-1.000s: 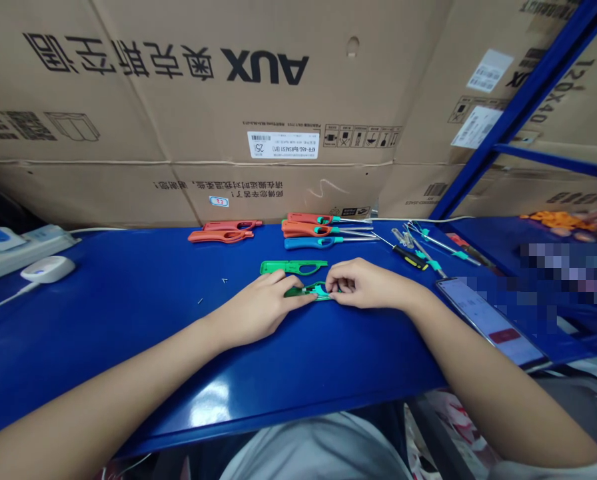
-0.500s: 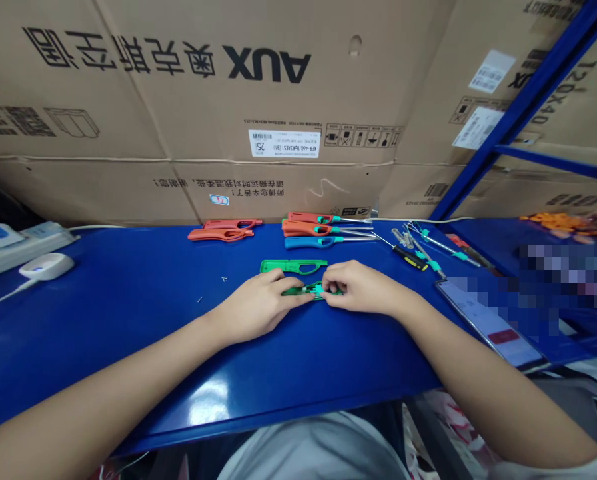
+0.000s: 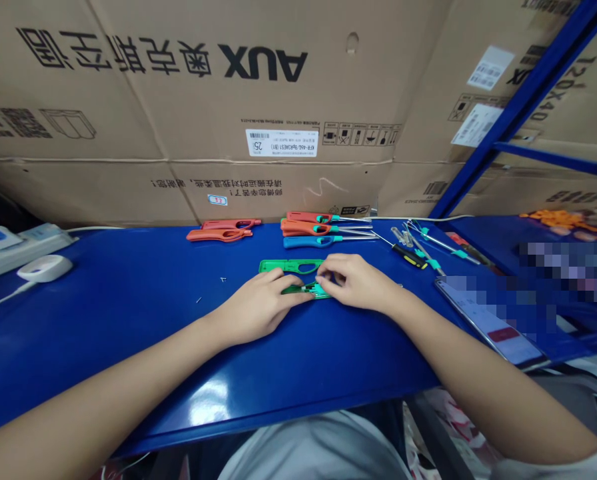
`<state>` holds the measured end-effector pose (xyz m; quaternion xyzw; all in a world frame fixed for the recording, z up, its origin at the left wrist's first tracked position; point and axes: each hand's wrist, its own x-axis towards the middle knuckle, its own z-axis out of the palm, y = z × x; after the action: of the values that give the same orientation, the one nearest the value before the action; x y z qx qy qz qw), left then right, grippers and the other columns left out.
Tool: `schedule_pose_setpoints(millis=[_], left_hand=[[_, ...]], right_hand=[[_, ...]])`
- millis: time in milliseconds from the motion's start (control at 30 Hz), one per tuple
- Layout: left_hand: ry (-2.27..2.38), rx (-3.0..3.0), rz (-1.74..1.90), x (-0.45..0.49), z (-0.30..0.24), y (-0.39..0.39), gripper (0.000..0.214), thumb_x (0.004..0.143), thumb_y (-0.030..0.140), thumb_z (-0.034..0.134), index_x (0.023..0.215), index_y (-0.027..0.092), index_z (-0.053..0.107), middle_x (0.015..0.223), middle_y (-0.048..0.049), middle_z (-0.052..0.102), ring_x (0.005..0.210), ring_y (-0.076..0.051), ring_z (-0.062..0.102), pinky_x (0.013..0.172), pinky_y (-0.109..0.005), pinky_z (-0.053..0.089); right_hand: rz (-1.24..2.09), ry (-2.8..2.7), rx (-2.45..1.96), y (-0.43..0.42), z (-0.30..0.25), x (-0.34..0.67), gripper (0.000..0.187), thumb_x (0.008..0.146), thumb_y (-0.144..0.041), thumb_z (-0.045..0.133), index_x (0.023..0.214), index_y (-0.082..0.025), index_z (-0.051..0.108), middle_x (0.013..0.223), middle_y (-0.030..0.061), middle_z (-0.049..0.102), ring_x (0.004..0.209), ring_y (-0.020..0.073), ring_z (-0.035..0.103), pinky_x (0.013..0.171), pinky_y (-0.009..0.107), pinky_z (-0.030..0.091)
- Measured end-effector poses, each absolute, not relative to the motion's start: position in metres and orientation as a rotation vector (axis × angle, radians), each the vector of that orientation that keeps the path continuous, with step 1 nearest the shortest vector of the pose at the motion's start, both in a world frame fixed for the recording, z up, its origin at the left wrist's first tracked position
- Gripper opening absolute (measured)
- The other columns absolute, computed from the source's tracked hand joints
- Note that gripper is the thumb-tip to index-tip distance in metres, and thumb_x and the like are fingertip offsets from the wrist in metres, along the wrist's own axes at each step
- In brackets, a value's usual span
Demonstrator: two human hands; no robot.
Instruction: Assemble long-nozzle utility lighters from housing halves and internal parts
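Note:
A green lighter half-shell with teal and metal parts inside (image 3: 319,292) lies on the table between my hands. My left hand (image 3: 256,305) is closed on its left end, thumb and fingers along the shell. My right hand (image 3: 357,283) is bent over its other end with thumb and fingertips pinched together at the teal part; whatever sits between those fingertips is hidden. Just behind them lies a matching green half-shell (image 3: 281,267), partly covered by my right fingers.
Red lighter shells (image 3: 221,235) lie at the back; lighters with metal tubes, including a blue one (image 3: 308,242), are right of them. A screwdriver (image 3: 409,257), loose metal tubes (image 3: 443,244) and a phone (image 3: 488,323) lie rightward. Small screws (image 3: 198,300) are leftward. A cardboard box (image 3: 178,140) stands behind.
My right hand has lifted slightly and its fingertips have drawn together over the teal part, showing more of the shell below. My left hand stays in place.

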<state>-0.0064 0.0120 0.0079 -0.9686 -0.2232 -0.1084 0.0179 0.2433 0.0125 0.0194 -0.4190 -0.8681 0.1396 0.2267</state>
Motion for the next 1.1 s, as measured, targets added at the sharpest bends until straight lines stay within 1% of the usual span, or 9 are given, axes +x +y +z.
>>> schedule_pose_setpoints(millis=[133,233,300,400,500,633,833,967,1100], left_hand=[[-0.743,-3.048,-0.374,-0.006,0.008,0.011,0.043,0.1,0.016,0.045,0.138,0.032,0.057,0.127,-0.0087,0.061,0.113,-0.026,0.056,0.096,-0.043,0.05],[-0.751,-3.05,-0.414,-0.006,0.008,0.01,0.04,0.102,0.019,0.044,0.136,0.033,0.059,0.127,-0.0084,0.062,0.113,-0.026,0.056,0.095,-0.042,0.05],[-0.75,-3.046,-0.422,-0.006,0.008,0.01,0.039,0.102,0.02,0.043,0.136,0.033,0.059,0.128,-0.0087,0.061,0.113,-0.025,0.057,0.094,-0.041,0.05],[-0.774,-3.049,-0.478,-0.006,0.01,0.01,0.038,0.103,0.026,0.044,0.14,0.031,0.056,0.131,-0.0094,0.061,0.117,-0.025,0.058,0.096,-0.041,0.051],[-0.855,-3.022,-0.634,-0.006,0.012,0.011,0.042,0.103,0.033,0.047,0.144,0.025,0.05,0.134,-0.0107,0.061,0.121,-0.026,0.058,0.1,-0.043,0.05],[-0.974,-2.849,-0.851,-0.01,0.013,0.018,0.041,0.102,0.031,0.05,0.14,0.02,0.054,0.134,-0.0128,0.062,0.122,-0.028,0.057,0.104,-0.047,0.048],[-0.921,-2.767,-0.972,-0.015,0.012,0.026,0.036,0.1,0.03,0.056,0.134,0.022,0.06,0.129,-0.0121,0.066,0.117,-0.027,0.06,0.101,-0.048,0.05],[-0.889,-2.916,-0.894,-0.015,0.013,0.025,0.033,0.1,0.032,0.055,0.127,0.017,0.065,0.117,-0.012,0.07,0.106,-0.025,0.064,0.091,-0.041,0.055],[-0.93,-3.069,-0.816,-0.015,0.015,0.022,0.035,0.098,0.037,0.057,0.125,0.017,0.067,0.11,-0.01,0.07,0.101,-0.023,0.065,0.09,-0.037,0.055]], right_hand=[[0.29,-2.38,-1.174,0.021,0.012,0.248,0.034,0.094,-0.013,0.047,0.118,-0.024,0.068,0.118,0.0096,0.062,0.109,0.0228,0.059,0.09,0.035,0.048],[0.273,-2.406,-1.206,0.028,0.005,0.254,0.036,0.09,-0.006,0.048,0.11,-0.024,0.072,0.122,0.0102,0.058,0.115,0.0248,0.055,0.098,0.042,0.047],[0.303,-2.38,-1.24,0.032,0.002,0.258,0.027,0.088,-0.007,0.055,0.103,-0.022,0.071,0.12,0.0097,0.057,0.114,0.025,0.056,0.1,0.044,0.046],[0.396,-2.333,-1.269,0.034,0.003,0.262,0.009,0.084,-0.015,0.065,0.091,-0.02,0.067,0.109,0.008,0.058,0.103,0.0225,0.059,0.096,0.041,0.048],[0.481,-2.238,-1.26,0.035,0.008,0.263,0.002,0.085,-0.02,0.065,0.086,-0.019,0.062,0.097,0.0059,0.061,0.089,0.019,0.061,0.086,0.037,0.051],[0.806,-1.845,-1.321,0.035,0.017,0.26,0.011,0.086,-0.029,0.063,0.086,-0.019,0.059,0.084,0.0043,0.066,0.077,0.0175,0.064,0.077,0.035,0.053],[1.209,-1.601,-1.256,0.03,0.026,0.257,0.027,0.072,-0.037,0.076,0.087,-0.017,0.065,0.089,0.0065,0.072,0.083,0.02,0.069,0.083,0.037,0.057],[1.301,-1.706,-1.216,0.026,0.027,0.257,0.036,0.075,-0.035,0.073,0.105,-0.017,0.067,0.104,0.008,0.067,0.078,0.0162,0.065,0.07,0.033,0.057],[0.968,-2.124,-1.161,0.023,0.027,0.258,0.046,0.084,-0.038,0.07,0.125,-0.019,0.064,0.102,0.0055,0.064,0.077,0.0139,0.057,0.068,0.029,0.05]])
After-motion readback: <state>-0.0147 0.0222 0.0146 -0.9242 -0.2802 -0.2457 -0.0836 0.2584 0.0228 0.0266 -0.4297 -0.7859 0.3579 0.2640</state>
